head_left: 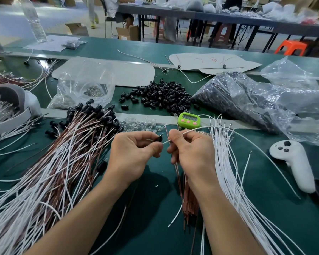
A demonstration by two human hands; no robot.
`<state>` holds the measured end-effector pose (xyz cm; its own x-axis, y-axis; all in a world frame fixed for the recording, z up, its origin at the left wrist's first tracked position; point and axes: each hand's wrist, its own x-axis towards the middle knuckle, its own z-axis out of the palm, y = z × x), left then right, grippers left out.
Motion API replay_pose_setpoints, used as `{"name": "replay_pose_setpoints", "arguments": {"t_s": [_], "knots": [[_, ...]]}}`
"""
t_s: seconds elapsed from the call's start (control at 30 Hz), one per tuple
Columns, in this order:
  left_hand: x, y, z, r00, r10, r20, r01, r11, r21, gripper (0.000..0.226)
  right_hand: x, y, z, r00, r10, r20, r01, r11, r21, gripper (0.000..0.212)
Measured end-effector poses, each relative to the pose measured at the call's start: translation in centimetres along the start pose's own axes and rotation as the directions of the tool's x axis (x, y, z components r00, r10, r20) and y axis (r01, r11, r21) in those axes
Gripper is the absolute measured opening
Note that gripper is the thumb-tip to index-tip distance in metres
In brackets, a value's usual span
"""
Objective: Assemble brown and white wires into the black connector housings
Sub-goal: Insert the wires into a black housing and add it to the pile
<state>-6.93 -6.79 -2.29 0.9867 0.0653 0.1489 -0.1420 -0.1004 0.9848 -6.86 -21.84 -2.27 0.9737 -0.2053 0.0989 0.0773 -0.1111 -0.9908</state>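
My left hand [134,153] pinches a small black connector housing [159,139] between thumb and fingertips at the table's middle. My right hand [191,150] pinches a white wire [197,129] whose stripped end points at the housing, a short gap away. A brown wire [166,130] also sticks up from my right fist, its length hanging down below the hand. A heap of loose black housings [160,96] lies beyond. Finished brown-and-white assemblies [66,155] are piled on the left. Loose white wires [234,177] fan out on the right, and brown wires [190,201] lie under my right wrist.
A green timer [188,120] stands just past my hands. Clear plastic bags [250,102] of parts fill the right back, another bag [85,87] sits left of the housings. A white controller [295,162] lies at the right. A white headset [11,102] rests at the left edge.
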Motion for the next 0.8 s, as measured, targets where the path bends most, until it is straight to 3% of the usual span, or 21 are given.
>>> {"name": "replay_pose_setpoints", "arguments": {"t_s": [0.17,0.27,0.57,0.8], "knots": [[0.2,0.0,-0.3,0.999,-0.03,-0.036,0.028,0.999,-0.043,0.027,0.5,-0.6,-1.0,0.987,0.017,-0.159,-0.001,0.996,0.094,0.037],[0.4,0.0,-0.7,0.998,-0.048,-0.031,0.045,0.995,-0.093,0.032,0.6,-0.8,-1.6,0.984,0.021,-0.177,0.009,0.986,0.166,0.038],[0.2,-0.2,-0.2,0.998,-0.022,0.056,0.026,0.997,-0.071,0.033,0.0,-1.1,-1.0,0.978,-0.157,-0.139,0.161,0.987,0.014,0.031],[0.1,-0.3,0.0,0.997,-0.03,0.071,0.033,0.999,-0.043,0.029,-0.3,-1.4,-1.0,0.976,-0.18,-0.126,0.179,0.984,-0.021,0.04]]}}
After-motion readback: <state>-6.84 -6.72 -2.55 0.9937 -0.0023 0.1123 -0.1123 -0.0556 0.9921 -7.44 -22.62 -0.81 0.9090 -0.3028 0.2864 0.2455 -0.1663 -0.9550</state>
